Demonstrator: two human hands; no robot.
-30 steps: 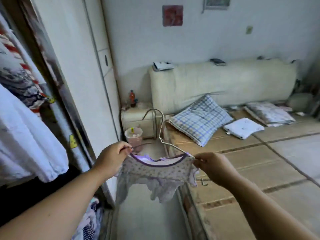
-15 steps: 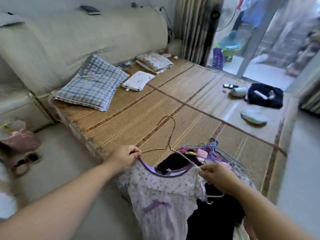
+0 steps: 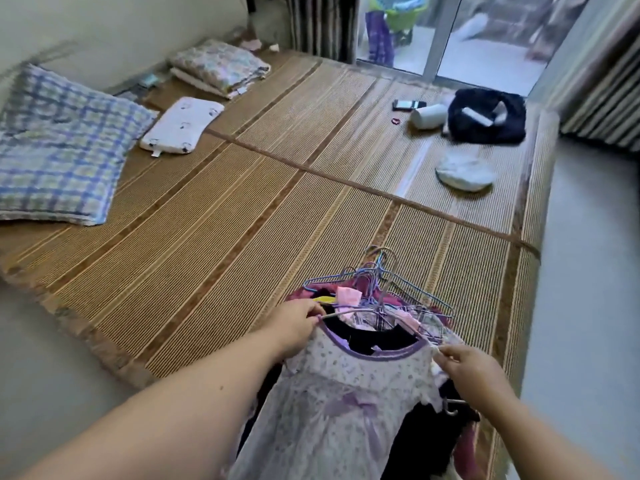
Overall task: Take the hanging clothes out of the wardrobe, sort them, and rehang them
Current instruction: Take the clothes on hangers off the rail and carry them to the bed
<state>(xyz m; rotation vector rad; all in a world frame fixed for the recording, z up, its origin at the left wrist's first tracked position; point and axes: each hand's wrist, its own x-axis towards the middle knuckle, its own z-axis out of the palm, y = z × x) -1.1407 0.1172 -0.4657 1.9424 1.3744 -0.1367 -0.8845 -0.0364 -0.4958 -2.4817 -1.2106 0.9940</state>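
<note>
place: home bedroom
bed: wide platform under a woven mat [image 3: 242,188], padded headboard [image 3: 104,26] at the far-left end
bedding: plaid pillow [image 3: 59,147], small white pillow [image 3: 181,124], folded floral pad [image 3: 220,64], all near the headboard
personal stuff: phone [image 3: 403,105] and black bag [image 3: 485,116] loose on the mat's far side
clothes: heap [image 3: 348,295] on wire hangers [image 3: 380,271] at the mat's near edge, lilac dress [image 3: 346,403] over it
exit: striped curtains [image 3: 322,26] beside a sliding glass door [image 3: 485,53], outdoor area behind is blurred

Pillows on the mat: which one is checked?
The large blue-checked pillow at far left; the small pillow beside it is white, and the farthest pillow is floral.
</note>
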